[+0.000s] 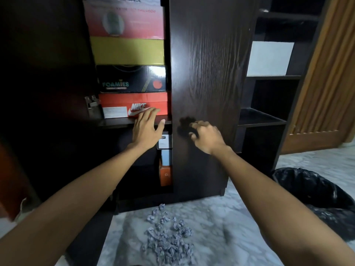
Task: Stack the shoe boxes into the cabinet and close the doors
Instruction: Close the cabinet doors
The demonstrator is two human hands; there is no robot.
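The boxes (132,77) are already in the cabinet (134,122): pink, yellow, black and red ones are stacked just above the left hand (148,129), and a few more boxes stand on their ends below it, on the lower level. No box is seen on the floor (221,227) or in the hands, so I judge the stacking part as done.

The left hand is open, its fingers straight and spread; the fingertips reach the front of the red box (134,105) and the thumb lies at the shelf edge. It holds nothing. The right hand (206,136) is at the right door (211,73), with its fingers bent against the door face. Whether they grip a handle there, I cannot tell, because this spot is dark and blurred.

The right door seems closed or almost closed in front of the right hand. The left side, beyond the left hand, is open, and its door is not clearly visible in the dark. So what is left, in my judgement, is to close the left door and perhaps to press the right one fully.
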